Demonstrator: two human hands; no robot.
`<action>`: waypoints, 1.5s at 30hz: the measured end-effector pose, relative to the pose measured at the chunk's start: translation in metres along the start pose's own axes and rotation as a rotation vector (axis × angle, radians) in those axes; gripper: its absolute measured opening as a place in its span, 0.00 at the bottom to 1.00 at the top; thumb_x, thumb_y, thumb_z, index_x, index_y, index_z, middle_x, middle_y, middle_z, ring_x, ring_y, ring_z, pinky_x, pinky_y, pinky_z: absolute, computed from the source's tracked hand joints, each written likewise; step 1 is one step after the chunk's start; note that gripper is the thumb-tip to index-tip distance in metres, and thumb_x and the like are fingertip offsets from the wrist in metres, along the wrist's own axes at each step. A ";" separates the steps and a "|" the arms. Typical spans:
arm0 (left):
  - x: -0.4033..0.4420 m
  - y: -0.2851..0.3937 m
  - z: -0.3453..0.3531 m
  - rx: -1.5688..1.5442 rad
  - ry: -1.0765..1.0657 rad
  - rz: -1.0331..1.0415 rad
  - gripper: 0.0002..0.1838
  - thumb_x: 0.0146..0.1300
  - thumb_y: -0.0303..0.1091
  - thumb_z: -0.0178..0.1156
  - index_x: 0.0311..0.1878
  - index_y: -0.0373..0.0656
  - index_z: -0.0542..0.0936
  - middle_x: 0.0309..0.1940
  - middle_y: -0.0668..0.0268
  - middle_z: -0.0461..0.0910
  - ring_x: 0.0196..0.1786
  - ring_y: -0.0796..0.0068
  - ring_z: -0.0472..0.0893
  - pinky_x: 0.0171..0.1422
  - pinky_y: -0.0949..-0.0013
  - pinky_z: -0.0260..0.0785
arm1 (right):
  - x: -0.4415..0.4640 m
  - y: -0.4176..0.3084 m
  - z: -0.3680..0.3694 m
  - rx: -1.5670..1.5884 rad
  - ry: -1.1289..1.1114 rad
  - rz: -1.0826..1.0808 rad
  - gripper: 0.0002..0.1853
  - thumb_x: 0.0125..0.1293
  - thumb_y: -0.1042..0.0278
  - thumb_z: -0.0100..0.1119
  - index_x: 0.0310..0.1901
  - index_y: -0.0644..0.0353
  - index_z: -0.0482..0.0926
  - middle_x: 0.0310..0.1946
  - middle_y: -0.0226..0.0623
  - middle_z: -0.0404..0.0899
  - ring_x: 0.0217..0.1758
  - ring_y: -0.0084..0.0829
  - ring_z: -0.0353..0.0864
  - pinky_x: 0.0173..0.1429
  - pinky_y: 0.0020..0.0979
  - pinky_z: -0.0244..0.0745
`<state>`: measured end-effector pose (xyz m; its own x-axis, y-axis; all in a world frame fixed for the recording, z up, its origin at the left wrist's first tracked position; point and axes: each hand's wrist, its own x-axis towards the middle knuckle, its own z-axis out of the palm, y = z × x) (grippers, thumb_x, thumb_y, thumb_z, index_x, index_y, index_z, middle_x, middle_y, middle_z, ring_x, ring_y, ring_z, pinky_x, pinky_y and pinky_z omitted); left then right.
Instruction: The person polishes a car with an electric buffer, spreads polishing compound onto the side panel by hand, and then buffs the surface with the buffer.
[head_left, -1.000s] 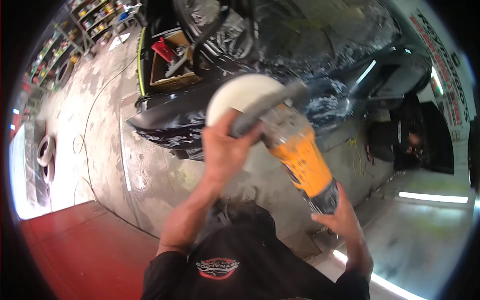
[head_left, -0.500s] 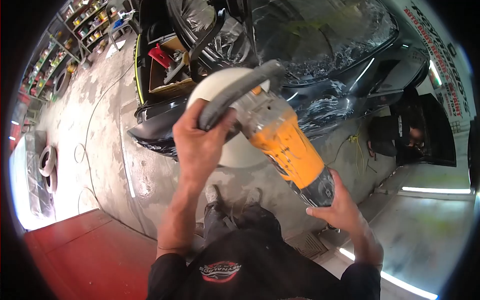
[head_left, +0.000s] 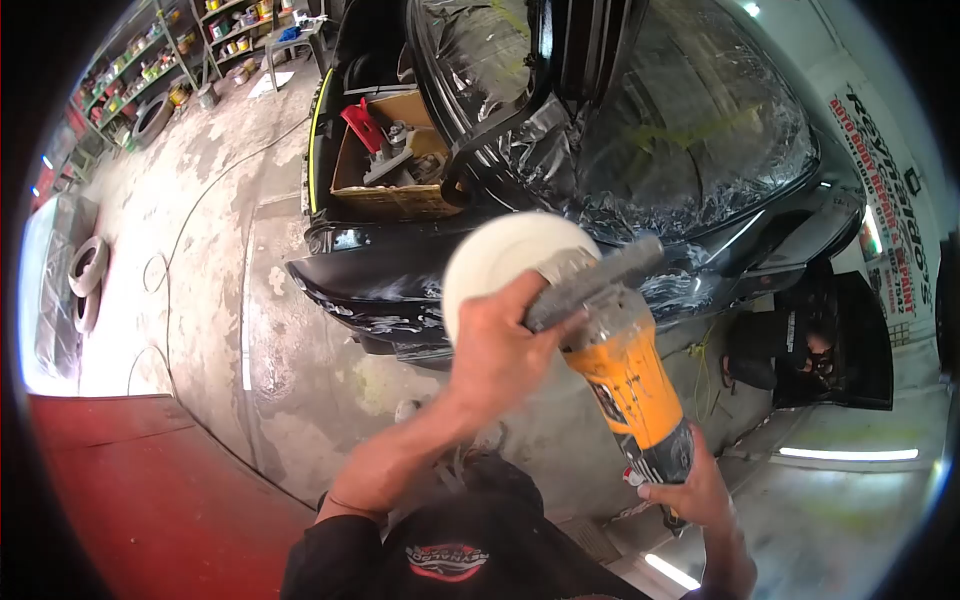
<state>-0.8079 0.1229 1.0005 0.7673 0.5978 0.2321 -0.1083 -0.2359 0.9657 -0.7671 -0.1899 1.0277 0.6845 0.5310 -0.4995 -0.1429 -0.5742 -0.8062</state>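
A yellow and black electric polisher [head_left: 632,388] is held in both hands above the floor, at the car's edge. My left hand [head_left: 500,350] is closed around its dark front handle [head_left: 610,280]. At the rear, my right hand [head_left: 697,492] grips the black end of the polisher's body. The round white polishing pad [head_left: 495,262] faces away and to the left, overlapping the black car panel [head_left: 400,262] in view. I cannot tell whether pad and panel touch. White smears mark the lower panel.
A cardboard box [head_left: 400,203] holding a red tool and other parts sits in the car's open section. Plastic film [head_left: 700,150] covers the glass. Another person [head_left: 765,340] crouches at right beside a black panel [head_left: 868,350]. A red surface [head_left: 150,480] lies lower left; a cable [head_left: 180,240] crosses the floor.
The polisher and both hands have shifted right and down in view, and the pad has tilted. The camera view has moved too, so the car appears lower and farther right.
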 end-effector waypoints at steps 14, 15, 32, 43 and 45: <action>-0.013 -0.018 0.040 -0.087 -0.055 0.095 0.10 0.56 0.26 0.72 0.34 0.36 0.78 0.22 0.54 0.80 0.24 0.65 0.83 0.31 0.64 0.73 | -0.017 0.020 -0.019 -0.243 0.145 -0.017 0.50 0.44 0.76 0.80 0.69 0.67 0.61 0.57 0.43 0.78 0.61 0.32 0.77 0.68 0.35 0.69; -0.016 -0.019 0.048 -0.085 -0.086 0.102 0.10 0.55 0.26 0.72 0.34 0.36 0.78 0.22 0.54 0.80 0.24 0.65 0.83 0.31 0.63 0.73 | -0.023 0.026 -0.018 -0.250 0.169 -0.018 0.48 0.43 0.76 0.80 0.67 0.66 0.63 0.55 0.41 0.79 0.60 0.31 0.78 0.67 0.34 0.70; -0.055 -0.020 -0.058 0.395 0.270 0.002 0.11 0.55 0.24 0.74 0.38 0.34 0.81 0.26 0.66 0.82 0.31 0.80 0.79 0.37 0.74 0.70 | 0.061 0.032 0.042 -0.146 -0.194 -0.065 0.50 0.51 0.72 0.77 0.73 0.64 0.55 0.60 0.55 0.76 0.66 0.46 0.76 0.69 0.40 0.70; -0.042 -0.016 0.124 0.324 -0.271 0.282 0.11 0.46 0.22 0.72 0.33 0.39 0.80 0.22 0.59 0.78 0.23 0.65 0.79 0.30 0.67 0.70 | 0.007 0.175 -0.007 0.076 0.245 -0.118 0.48 0.48 0.75 0.76 0.70 0.67 0.58 0.56 0.49 0.78 0.60 0.37 0.79 0.65 0.38 0.72; -0.039 -0.025 0.152 0.233 -0.301 0.313 0.12 0.45 0.22 0.72 0.33 0.40 0.80 0.22 0.59 0.79 0.24 0.62 0.81 0.30 0.65 0.71 | 0.003 0.191 -0.011 0.160 0.278 -0.060 0.48 0.46 0.78 0.75 0.69 0.67 0.58 0.57 0.45 0.77 0.60 0.35 0.77 0.66 0.37 0.70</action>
<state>-0.7390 -0.0108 0.9496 0.8728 0.2306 0.4301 -0.2452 -0.5548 0.7950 -0.7847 -0.3043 0.8760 0.8612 0.3574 -0.3615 -0.1920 -0.4298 -0.8823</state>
